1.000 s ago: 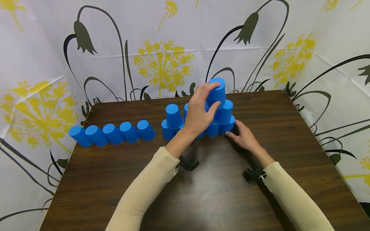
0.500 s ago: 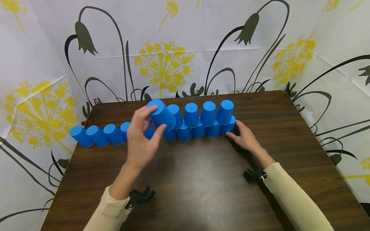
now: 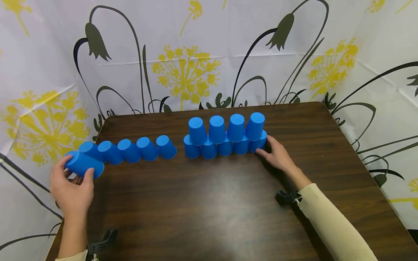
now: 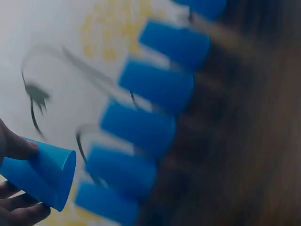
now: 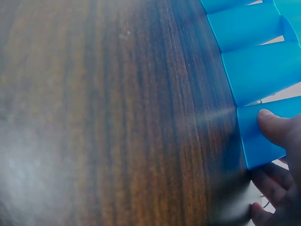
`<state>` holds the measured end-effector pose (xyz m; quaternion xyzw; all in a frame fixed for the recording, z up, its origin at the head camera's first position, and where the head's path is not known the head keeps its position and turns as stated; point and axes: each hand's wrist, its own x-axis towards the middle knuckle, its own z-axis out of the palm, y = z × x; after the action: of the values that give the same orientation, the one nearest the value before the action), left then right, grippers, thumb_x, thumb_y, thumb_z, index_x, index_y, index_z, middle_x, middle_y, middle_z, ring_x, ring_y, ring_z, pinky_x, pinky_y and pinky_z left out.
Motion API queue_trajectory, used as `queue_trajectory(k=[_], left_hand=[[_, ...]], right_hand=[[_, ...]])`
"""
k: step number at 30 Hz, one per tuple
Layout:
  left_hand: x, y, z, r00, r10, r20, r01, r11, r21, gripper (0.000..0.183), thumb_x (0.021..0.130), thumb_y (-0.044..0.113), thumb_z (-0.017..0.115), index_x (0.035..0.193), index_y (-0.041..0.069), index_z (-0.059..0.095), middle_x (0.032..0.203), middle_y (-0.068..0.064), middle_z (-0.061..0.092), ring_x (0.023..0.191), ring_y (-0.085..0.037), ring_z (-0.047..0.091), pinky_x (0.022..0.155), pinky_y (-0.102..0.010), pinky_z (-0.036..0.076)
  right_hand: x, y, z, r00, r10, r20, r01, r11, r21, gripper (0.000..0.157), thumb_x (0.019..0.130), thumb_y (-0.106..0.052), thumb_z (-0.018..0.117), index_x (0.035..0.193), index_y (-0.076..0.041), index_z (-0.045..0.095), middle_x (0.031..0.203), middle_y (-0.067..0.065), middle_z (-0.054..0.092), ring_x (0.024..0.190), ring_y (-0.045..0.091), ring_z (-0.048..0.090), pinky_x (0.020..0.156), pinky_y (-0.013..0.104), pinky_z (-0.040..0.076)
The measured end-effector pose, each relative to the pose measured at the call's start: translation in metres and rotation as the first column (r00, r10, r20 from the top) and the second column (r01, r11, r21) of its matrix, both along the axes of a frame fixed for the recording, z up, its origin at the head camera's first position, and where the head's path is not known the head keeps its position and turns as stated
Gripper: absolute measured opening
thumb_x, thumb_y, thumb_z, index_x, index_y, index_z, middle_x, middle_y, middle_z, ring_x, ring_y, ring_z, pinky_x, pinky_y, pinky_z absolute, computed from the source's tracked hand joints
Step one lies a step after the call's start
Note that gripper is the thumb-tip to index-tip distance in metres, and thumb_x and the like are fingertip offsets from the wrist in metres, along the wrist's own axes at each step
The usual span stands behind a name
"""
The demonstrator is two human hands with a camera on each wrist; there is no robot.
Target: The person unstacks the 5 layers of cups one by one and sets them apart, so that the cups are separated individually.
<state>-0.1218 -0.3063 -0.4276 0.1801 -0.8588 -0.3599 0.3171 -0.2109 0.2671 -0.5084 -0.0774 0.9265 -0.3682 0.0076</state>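
My left hand grips a blue plastic cup, tilted, at the table's left edge. It overlaps the leftmost cup of a spaced row of upside-down blue cups. In the left wrist view, the thumb lies along the side of the held cup and the fingers are beneath it. My right hand holds the rightmost bottom cup of a two-level stack, its thumb on the front and fingers at the far side. Above, a second level of upside-down cups rests on the bottom row.
The brown wooden table stretches in front of both cup groups. A gap separates the last row cup from the stack. Patterned white fabric hangs behind the table. A black strap is on each wrist.
My left hand has carried its cup from above the right end of the stack leftward to the row's left end. The right hand stays on the bottom cup.
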Motion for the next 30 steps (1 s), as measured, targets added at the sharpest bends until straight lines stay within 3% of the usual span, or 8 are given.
queue_trajectory(k=[3, 7, 10, 17, 30], left_hand=[[-0.004, -0.023, -0.015, 0.990, 0.055, 0.131, -0.055, 0.998, -0.002, 0.060, 0.091, 0.012, 0.069, 0.144, 0.019, 0.042, 0.146, -0.012, 0.043, 0.132, -0.036, 0.044, 0.100, -0.055, 0.043], [-0.014, -0.043, -0.031, 0.971, 0.045, 0.237, -0.040, 0.999, -0.025, 0.063, 0.091, 0.011, 0.068, 0.144, 0.008, 0.036, 0.145, -0.022, 0.039, 0.134, -0.041, 0.038, 0.105, -0.062, 0.035], [-0.021, -0.051, -0.039, 0.965, 0.033, 0.260, -0.025, 0.999, -0.037, 0.063, 0.089, 0.009, 0.069, 0.143, 0.007, 0.036, 0.143, -0.025, 0.039, 0.132, -0.044, 0.037, 0.107, -0.063, 0.029], [-0.031, -0.059, -0.049, 0.953, 0.028, 0.302, -0.023, 1.000, -0.020, 0.061, 0.089, 0.009, 0.069, 0.141, 0.007, 0.036, 0.141, -0.027, 0.038, 0.133, -0.045, 0.034, 0.108, -0.063, 0.026], [-0.034, -0.065, -0.059, 0.956, 0.022, 0.294, -0.017, 1.000, -0.018, 0.060, 0.089, 0.006, 0.068, 0.138, 0.006, 0.033, 0.146, -0.025, 0.036, 0.140, -0.041, 0.029, 0.112, -0.062, 0.021]], right_hand=[[0.000, 0.000, 0.001, 1.000, -0.006, 0.001, 0.006, 1.000, 0.001, 0.069, 0.095, -0.033, 0.066, 0.147, -0.002, 0.035, 0.146, 0.024, 0.043, 0.134, 0.043, 0.040, 0.107, 0.061, 0.032], [0.001, 0.001, 0.001, 1.000, -0.007, 0.002, 0.007, 1.000, -0.004, 0.069, 0.095, -0.033, 0.066, 0.147, -0.001, 0.035, 0.146, 0.024, 0.042, 0.134, 0.043, 0.040, 0.107, 0.062, 0.032], [0.001, 0.001, 0.001, 1.000, -0.004, 0.002, 0.004, 1.000, -0.004, 0.068, 0.095, -0.032, 0.066, 0.147, -0.002, 0.035, 0.146, 0.024, 0.043, 0.134, 0.043, 0.041, 0.107, 0.061, 0.032], [-0.001, 0.000, -0.001, 1.000, -0.001, -0.003, 0.001, 1.000, 0.000, 0.068, 0.094, -0.032, 0.067, 0.148, -0.003, 0.035, 0.146, 0.023, 0.043, 0.134, 0.041, 0.040, 0.108, 0.060, 0.032], [-0.002, 0.001, -0.002, 1.000, -0.002, 0.010, 0.002, 1.000, 0.005, 0.069, 0.094, -0.034, 0.066, 0.148, -0.004, 0.035, 0.146, 0.022, 0.043, 0.134, 0.042, 0.040, 0.107, 0.061, 0.032]])
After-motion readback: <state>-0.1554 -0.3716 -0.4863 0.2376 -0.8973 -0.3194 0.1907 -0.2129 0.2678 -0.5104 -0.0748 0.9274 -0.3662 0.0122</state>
